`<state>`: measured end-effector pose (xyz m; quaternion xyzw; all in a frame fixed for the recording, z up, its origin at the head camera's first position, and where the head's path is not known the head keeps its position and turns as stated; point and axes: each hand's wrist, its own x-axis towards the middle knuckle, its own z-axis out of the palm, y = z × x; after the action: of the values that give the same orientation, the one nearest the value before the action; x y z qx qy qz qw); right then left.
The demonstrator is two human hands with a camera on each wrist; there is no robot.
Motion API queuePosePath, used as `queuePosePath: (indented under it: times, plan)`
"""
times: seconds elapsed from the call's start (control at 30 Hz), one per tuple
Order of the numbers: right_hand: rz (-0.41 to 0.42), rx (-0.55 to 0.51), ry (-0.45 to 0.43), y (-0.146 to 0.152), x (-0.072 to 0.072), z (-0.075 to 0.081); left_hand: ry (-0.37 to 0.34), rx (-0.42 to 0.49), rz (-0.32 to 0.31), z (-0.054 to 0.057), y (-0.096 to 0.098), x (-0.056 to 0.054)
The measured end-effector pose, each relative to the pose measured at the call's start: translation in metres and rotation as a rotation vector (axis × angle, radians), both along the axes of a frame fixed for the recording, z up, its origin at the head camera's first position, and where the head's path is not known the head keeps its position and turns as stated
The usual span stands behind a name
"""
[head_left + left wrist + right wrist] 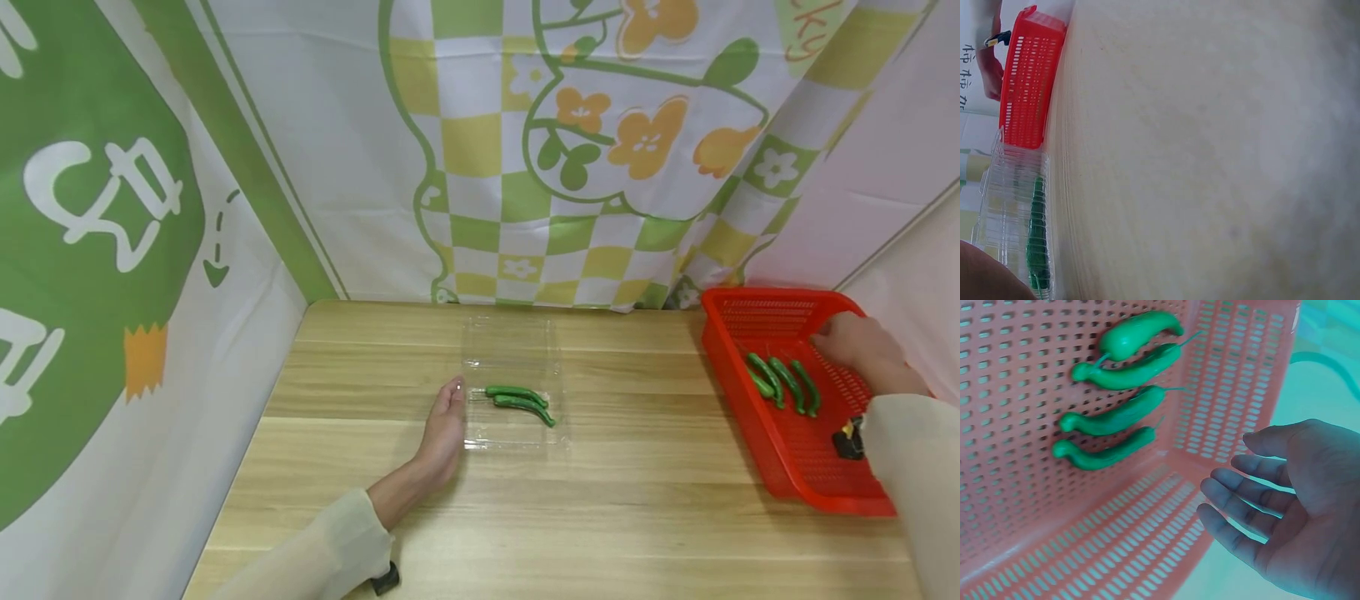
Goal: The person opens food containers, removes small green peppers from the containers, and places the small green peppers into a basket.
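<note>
A clear plastic box lies unfolded on the table with two green chili peppers in its near half. My left hand rests against the box's left side, fingers pointing away from me. In the left wrist view a part of that hand overlaps the box's end, with one green pepper showing through the wall. My right hand is over the far right of the red basket, fingers spread and nothing in them. Several green peppers lie side by side on the basket's perforated floor, apart from the fingertips.
The wooden table spreads between the box and the basket. A patterned cloth hangs behind the far edge, and a green and white sheet hangs at the left.
</note>
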<state>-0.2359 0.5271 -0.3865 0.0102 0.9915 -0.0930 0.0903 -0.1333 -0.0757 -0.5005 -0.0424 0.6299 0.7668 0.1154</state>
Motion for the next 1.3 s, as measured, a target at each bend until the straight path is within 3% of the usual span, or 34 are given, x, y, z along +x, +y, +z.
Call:
queuePosePath:
  times: [0.3, 0.67, 0.97, 1.3]
  plan:
    - [0.038, 0.028, 0.063, -0.03, -0.003, 0.025, -0.006, 0.003, 0.017, 0.0, 0.0, 0.0]
    - [0.101, 0.075, 0.17, -0.083, -0.013, 0.044, 0.0, 0.01, 0.034, -0.001, 0.001, -0.001]
    - [0.219, 0.123, 0.314, -0.134, -0.015, 0.047, -0.003, -0.004, 0.038, 0.0, 0.002, 0.0]
    - [0.349, 0.111, 0.483, -0.191, -0.003, 0.045, -0.01, 0.006, 0.024, -0.001, 0.001, 0.0]
